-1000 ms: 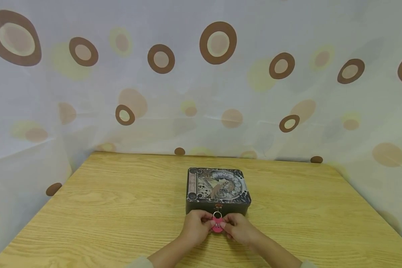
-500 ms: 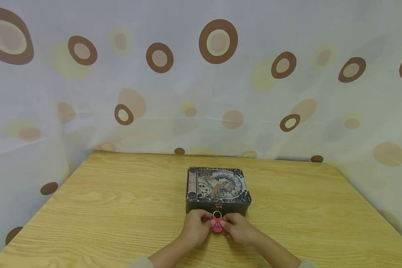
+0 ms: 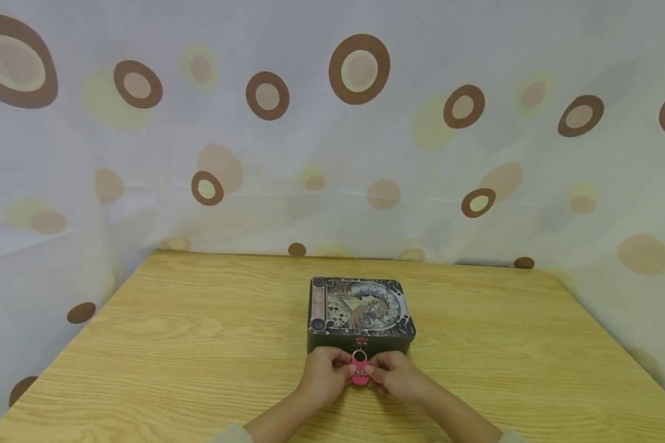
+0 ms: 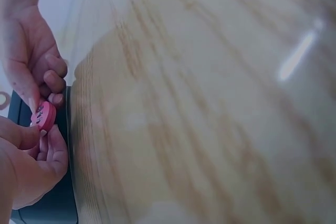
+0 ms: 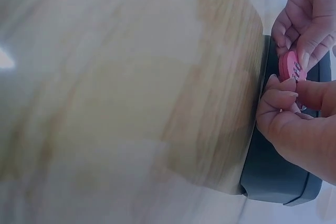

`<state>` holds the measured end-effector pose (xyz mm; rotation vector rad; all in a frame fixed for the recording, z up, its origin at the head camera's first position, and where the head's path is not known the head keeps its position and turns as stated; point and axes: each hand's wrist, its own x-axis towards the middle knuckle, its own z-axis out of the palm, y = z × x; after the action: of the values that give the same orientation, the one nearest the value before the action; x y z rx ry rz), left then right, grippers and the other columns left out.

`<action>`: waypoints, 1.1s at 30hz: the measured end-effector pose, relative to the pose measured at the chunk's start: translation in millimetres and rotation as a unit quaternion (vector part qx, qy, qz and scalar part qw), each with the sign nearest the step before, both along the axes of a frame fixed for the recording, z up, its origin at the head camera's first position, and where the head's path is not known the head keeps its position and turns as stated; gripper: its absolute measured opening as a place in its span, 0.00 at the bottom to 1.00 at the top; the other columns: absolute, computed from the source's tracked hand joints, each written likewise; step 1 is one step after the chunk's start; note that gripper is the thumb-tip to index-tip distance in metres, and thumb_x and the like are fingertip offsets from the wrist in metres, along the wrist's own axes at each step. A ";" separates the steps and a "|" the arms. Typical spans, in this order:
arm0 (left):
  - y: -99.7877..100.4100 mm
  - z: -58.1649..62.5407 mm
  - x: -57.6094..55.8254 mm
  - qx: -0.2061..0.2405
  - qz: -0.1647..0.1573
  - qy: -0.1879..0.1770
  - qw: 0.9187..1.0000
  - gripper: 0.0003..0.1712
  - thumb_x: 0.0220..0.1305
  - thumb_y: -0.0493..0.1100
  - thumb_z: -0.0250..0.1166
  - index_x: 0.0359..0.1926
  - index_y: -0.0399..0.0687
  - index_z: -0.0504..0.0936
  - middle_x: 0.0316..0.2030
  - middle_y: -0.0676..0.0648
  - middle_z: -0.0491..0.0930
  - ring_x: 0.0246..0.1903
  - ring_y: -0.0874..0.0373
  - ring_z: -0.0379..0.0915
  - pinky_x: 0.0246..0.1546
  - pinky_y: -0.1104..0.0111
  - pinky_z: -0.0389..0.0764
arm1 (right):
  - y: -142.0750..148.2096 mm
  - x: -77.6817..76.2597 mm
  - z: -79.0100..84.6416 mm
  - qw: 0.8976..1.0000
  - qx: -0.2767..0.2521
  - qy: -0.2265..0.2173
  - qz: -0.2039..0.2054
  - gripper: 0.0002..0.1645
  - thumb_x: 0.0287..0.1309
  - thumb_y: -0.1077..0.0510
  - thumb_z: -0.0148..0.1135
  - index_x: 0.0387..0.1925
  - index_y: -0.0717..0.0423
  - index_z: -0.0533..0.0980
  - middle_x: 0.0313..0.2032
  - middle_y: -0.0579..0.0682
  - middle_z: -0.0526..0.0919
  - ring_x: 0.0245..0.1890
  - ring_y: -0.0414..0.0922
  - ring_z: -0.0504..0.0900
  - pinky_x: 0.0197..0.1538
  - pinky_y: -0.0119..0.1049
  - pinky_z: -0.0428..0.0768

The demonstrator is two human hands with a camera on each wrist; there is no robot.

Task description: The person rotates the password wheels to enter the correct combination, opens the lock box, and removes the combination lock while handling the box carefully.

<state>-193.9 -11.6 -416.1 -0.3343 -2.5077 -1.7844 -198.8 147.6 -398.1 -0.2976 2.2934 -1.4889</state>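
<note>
A pink combination padlock (image 3: 359, 373) with a silver shackle hangs at the front clasp of a dark box (image 3: 360, 307) with a decorated lid. My left hand (image 3: 324, 376) pinches the padlock's left side between thumb and fingers. From the other side my right hand (image 3: 400, 376) pinches it too, with the thumb over the number dials. Both wrist views show the padlock (image 4: 44, 116) between the two hands, close against the box's dark front (image 5: 273, 171). The fingers cover much of the padlock's edges.
The box stands on a wooden table (image 3: 199, 332), near its middle. Behind and beside the table hangs a pale curtain (image 3: 310, 147) printed with brown and yellow circles. The red and silver clasp (image 3: 361, 341) sits above the shackle.
Both hands stay on the padlock in nearly the same place. The right fingers shift slightly, and the padlock's dials show a little more clearly now.
</note>
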 end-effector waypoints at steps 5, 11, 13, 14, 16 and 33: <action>-0.4 0.4 0.2 0.003 0.001 -0.009 1.000 0.03 0.52 0.27 0.63 0.28 0.26 0.80 0.22 0.40 0.80 0.22 0.61 0.75 0.21 0.76 0.76 | 1.8 -0.3 -0.3 1.000 -0.014 -0.003 0.004 0.13 0.65 0.65 0.45 0.34 0.74 0.72 0.21 0.45 0.70 0.19 0.37 0.65 0.21 0.25 0.64; -0.5 1.1 1.0 0.011 -0.004 -0.015 1.000 0.04 0.53 0.27 0.63 0.29 0.25 0.80 0.23 0.39 0.81 0.23 0.60 0.75 0.21 0.75 0.77 | 2.4 -0.5 -3.1 1.000 -0.013 0.006 0.001 0.13 0.64 0.64 0.46 0.36 0.74 0.71 0.20 0.45 0.69 0.18 0.37 0.65 0.20 0.24 0.64; -0.6 0.7 0.9 0.015 -0.008 -0.020 1.000 0.04 0.53 0.27 0.63 0.29 0.25 0.80 0.22 0.39 0.81 0.22 0.61 0.75 0.21 0.75 0.77 | 2.6 -0.4 -3.8 1.000 -0.016 0.008 0.003 0.13 0.64 0.64 0.46 0.36 0.75 0.71 0.20 0.45 0.69 0.18 0.37 0.65 0.20 0.24 0.63; -0.6 0.7 0.9 0.017 -0.009 -0.021 1.000 0.04 0.54 0.27 0.63 0.29 0.25 0.80 0.22 0.39 0.81 0.22 0.61 0.75 0.21 0.75 0.77 | 2.6 -0.6 -4.2 1.000 -0.017 0.008 0.002 0.12 0.64 0.64 0.47 0.36 0.74 0.71 0.19 0.45 0.69 0.18 0.37 0.64 0.20 0.24 0.63; -0.6 0.6 0.9 0.021 -0.011 -0.026 0.999 0.04 0.54 0.27 0.62 0.29 0.25 0.80 0.22 0.39 0.81 0.22 0.61 0.75 0.20 0.76 0.76 | 2.9 -1.1 -4.7 1.000 -0.021 0.007 0.005 0.12 0.64 0.64 0.47 0.37 0.75 0.70 0.19 0.45 0.68 0.18 0.37 0.64 0.20 0.24 0.63; -0.7 1.4 0.9 0.014 -0.009 -0.030 0.999 0.04 0.54 0.28 0.63 0.29 0.26 0.80 0.22 0.40 0.80 0.22 0.62 0.74 0.20 0.75 0.76 | 3.1 -1.9 -7.3 1.000 -0.012 0.016 0.019 0.12 0.63 0.64 0.49 0.36 0.75 0.70 0.19 0.45 0.67 0.19 0.38 0.64 0.20 0.24 0.63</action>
<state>-193.0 -12.2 -414.7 -0.3084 -2.5244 -1.8609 -200.7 150.7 -405.4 -0.3723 2.2835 -1.5058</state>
